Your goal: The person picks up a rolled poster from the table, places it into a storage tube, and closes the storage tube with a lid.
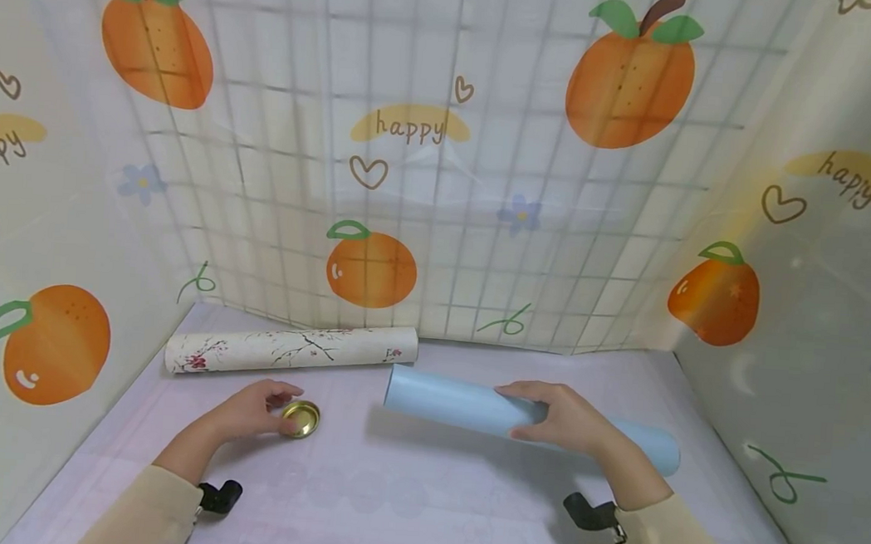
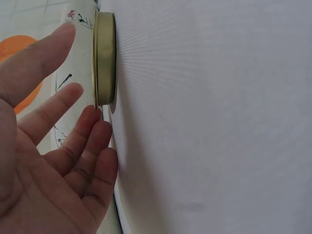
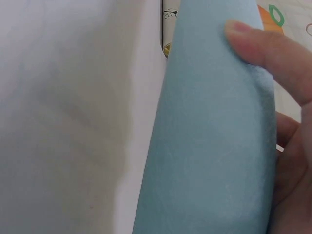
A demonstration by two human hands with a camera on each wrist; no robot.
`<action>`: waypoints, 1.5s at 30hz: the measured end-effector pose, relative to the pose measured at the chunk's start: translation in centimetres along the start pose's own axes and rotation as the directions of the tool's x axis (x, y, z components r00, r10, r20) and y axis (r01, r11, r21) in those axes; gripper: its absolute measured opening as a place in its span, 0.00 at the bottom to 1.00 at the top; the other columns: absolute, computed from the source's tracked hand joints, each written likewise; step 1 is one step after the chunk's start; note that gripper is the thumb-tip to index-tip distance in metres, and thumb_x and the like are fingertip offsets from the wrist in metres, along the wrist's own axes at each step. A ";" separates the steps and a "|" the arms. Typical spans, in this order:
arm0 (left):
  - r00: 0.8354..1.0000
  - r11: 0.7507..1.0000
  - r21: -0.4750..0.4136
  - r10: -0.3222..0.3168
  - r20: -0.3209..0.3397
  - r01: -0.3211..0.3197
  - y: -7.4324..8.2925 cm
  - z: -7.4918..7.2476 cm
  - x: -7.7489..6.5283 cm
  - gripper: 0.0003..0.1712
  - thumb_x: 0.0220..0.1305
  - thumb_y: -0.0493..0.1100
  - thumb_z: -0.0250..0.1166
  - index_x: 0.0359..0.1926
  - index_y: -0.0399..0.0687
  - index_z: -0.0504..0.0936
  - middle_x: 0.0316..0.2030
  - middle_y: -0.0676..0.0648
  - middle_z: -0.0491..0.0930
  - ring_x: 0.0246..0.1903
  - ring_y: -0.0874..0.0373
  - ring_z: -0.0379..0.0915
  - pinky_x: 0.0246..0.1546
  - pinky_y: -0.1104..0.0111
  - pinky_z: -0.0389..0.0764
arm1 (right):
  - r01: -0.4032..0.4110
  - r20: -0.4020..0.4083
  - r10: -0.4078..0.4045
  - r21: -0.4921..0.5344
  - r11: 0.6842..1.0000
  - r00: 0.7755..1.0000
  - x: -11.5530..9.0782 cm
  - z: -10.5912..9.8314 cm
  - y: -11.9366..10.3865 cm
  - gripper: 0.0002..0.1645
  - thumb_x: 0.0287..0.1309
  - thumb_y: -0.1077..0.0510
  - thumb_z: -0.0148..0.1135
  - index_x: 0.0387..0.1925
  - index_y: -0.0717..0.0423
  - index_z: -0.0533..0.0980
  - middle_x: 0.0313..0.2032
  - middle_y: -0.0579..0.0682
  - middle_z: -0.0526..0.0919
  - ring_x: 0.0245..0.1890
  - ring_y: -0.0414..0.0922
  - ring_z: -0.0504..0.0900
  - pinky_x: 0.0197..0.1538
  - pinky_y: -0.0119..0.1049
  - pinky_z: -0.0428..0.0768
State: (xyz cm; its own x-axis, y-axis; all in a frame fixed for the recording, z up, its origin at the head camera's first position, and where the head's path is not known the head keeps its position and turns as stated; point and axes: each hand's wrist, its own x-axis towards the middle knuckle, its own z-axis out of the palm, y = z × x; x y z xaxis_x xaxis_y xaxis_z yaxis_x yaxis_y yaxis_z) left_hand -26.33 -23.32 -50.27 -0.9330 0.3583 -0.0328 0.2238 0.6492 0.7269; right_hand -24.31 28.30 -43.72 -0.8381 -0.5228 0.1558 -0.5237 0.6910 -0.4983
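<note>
A light blue tube, perhaps a paper roll, is gripped around its middle by my right hand. In the right wrist view, the thumb presses the near side of the blue tube, while the other fingers are mostly hidden behind it. The shadow below suggests its left end is lifted off the table. A shallow round gold lid lies on the table by my left hand. Seen from the left wrist, that hand's fingers are spread and loosely bent around the gold lid, without gripping it.
Behind the lid lies a white roll with a red blossom and branch print, along the back left of the table. Sheets printed with oranges form a back wall and side walls around the table.
</note>
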 end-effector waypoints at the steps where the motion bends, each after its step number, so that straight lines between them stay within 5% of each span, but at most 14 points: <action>1: 1.000 1.000 0.004 0.004 0.008 -0.004 0.1 0.0 0.0 0.38 0.51 0.49 0.80 0.61 0.40 0.79 0.57 0.38 0.78 0.58 0.40 0.72 0.62 0.47 0.71 | -0.002 -0.001 0.002 -0.003 1.000 1.000 0.0 0.0 0.0 0.39 0.49 0.41 0.78 0.64 0.40 0.77 0.63 0.44 0.78 0.66 0.54 0.73 0.66 0.57 0.70; 26: 0.998 0.997 0.061 0.039 0.057 -0.042 -0.1 0.7 0.9 0.40 0.44 0.44 0.83 0.62 0.43 0.79 0.56 0.45 0.79 0.60 0.43 0.69 0.65 0.43 0.65 | -0.003 -0.001 0.003 0.002 1.000 1.000 0.0 0.2 0.3 0.39 0.49 0.41 0.78 0.64 0.40 0.77 0.62 0.43 0.78 0.64 0.52 0.74 0.65 0.55 0.72; 45: 0.999 0.993 0.120 0.016 0.037 -0.020 0.1 1.0 1.0 0.38 0.41 0.45 0.85 0.56 0.51 0.82 0.44 0.51 0.78 0.48 0.54 0.71 0.56 0.50 0.72 | -0.006 0.012 0.006 -0.001 1.000 1.000 0.0 0.4 0.5 0.39 0.50 0.38 0.76 0.65 0.37 0.76 0.63 0.43 0.78 0.64 0.53 0.74 0.64 0.56 0.72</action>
State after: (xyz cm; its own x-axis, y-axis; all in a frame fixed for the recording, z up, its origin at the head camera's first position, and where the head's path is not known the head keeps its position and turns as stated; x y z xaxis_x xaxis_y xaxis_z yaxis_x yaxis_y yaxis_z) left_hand -26.97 -22.19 -50.92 -0.9182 0.3934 -0.0465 0.2751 0.7178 0.6396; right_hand -24.53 28.42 -44.25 -0.8391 -0.5250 0.1427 -0.5192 0.6946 -0.4980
